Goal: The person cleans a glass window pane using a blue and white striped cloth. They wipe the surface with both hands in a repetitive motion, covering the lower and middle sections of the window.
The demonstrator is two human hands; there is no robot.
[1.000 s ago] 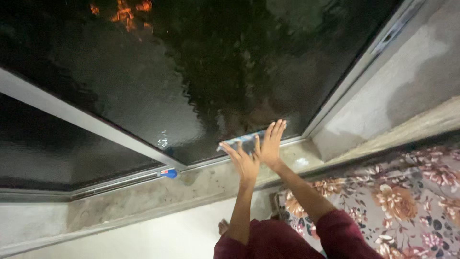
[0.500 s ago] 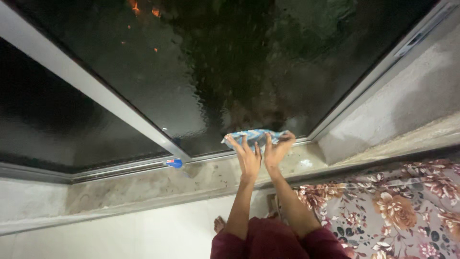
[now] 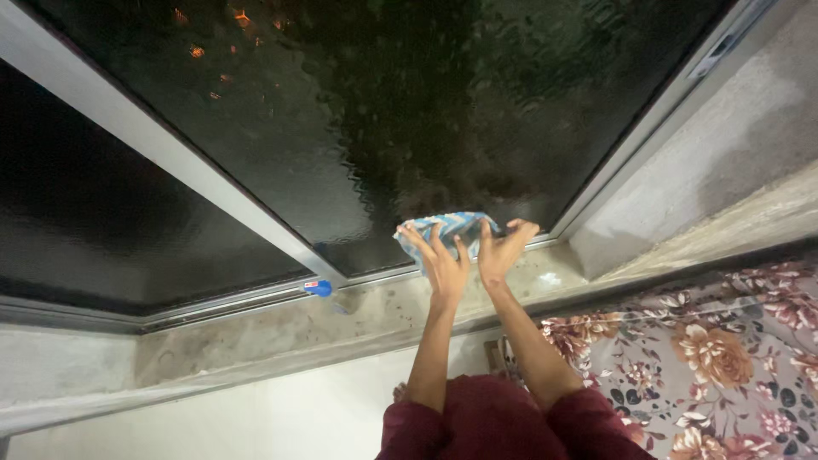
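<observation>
A blue and white zigzag-patterned cloth (image 3: 446,225) is pressed against the dark textured window pane (image 3: 409,111), low down near the bottom rail. My left hand (image 3: 439,260) lies on the cloth's left part with fingers spread over it. My right hand (image 3: 503,249) grips the cloth's right edge, fingers curled over its top. Both arms reach up from dark red sleeves (image 3: 511,426).
A grey metal window frame (image 3: 170,162) divides two dark panes. A small blue object (image 3: 319,288) sits on the bottom track. Below runs a stone sill (image 3: 281,328). A floral fabric (image 3: 707,358) lies at lower right, beside a concrete wall (image 3: 724,145).
Both hands have taken up the cloth and slid it higher on the glass; a second ago the fingers lay flat near the bottom rail. The view has shifted slightly.
</observation>
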